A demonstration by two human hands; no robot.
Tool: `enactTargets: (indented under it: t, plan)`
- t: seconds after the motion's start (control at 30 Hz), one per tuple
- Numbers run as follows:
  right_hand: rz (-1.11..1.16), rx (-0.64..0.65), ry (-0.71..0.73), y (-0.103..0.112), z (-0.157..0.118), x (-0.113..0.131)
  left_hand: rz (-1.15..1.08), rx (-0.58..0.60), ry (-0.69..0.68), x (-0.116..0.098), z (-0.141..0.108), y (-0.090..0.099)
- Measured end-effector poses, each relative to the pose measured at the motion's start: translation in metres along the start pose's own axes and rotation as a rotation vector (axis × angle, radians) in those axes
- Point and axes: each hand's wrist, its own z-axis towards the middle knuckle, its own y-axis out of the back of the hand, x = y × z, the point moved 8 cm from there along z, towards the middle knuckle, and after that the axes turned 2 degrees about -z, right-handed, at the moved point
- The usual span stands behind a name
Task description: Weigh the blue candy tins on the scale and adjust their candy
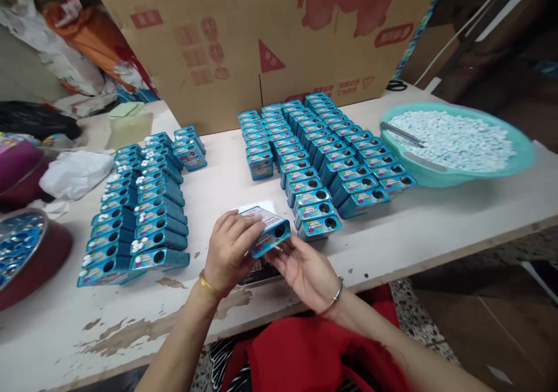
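My left fingers (249,229) were curled around the blue tin (265,239) at their three o'clock, its holed face slanting eight to two. My right fingers (282,259), loosely open at its four o'clock, lay nearer the hole (281,230), contact unclear

You were in what looked like a small packing workshop. Rows of identical blue boxes (305,185) stood on a long counter (222,185) whose surface was worn in patches. A wide basin (521,148) of small white pieces (457,139) sat to your right, a bowl (56,264) of shiny blue ones to your left. A big printed carton (239,31) stood behind, near stuffed sacks (93,40).
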Motion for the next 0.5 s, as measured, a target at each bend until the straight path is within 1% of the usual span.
enactTargets:
  t: [0.07, 0.13, 0.2, 0.27, 0.33, 0.37, 0.43, 0.5]
  plan:
    - [0.079, -0.01, 0.001, -0.005, 0.005, 0.006, 0.129, -0.004, -0.094, -0.012, -0.004, 0.006]
    - [0.109, -0.055, -0.018, -0.008, 0.006, 0.008, 0.188, -0.023, -0.132, -0.013, -0.01, 0.007]
    - [0.119, -0.086, -0.029, -0.008, 0.006, 0.008, 0.192, -0.026, -0.129, -0.009, -0.015, 0.003]
    - [0.121, -0.088, -0.025, -0.008, 0.006, 0.007, 0.153, -0.049, -0.095, -0.004, -0.017, 0.002]
    - [0.107, -0.077, -0.007, -0.006, 0.005, 0.007, 0.069, -0.093, -0.029, 0.003, -0.018, 0.003]
    - [0.089, -0.072, 0.004, -0.004, 0.005, 0.007, 0.009, -0.121, 0.025, 0.008, -0.019, 0.003]
    - [0.028, -0.06, 0.027, 0.003, 0.004, 0.009, -0.144, -0.173, 0.17, 0.021, -0.021, 0.0]
    - [-0.05, -0.047, 0.05, 0.012, 0.004, 0.011, -0.304, -0.213, 0.316, 0.037, -0.026, -0.009]
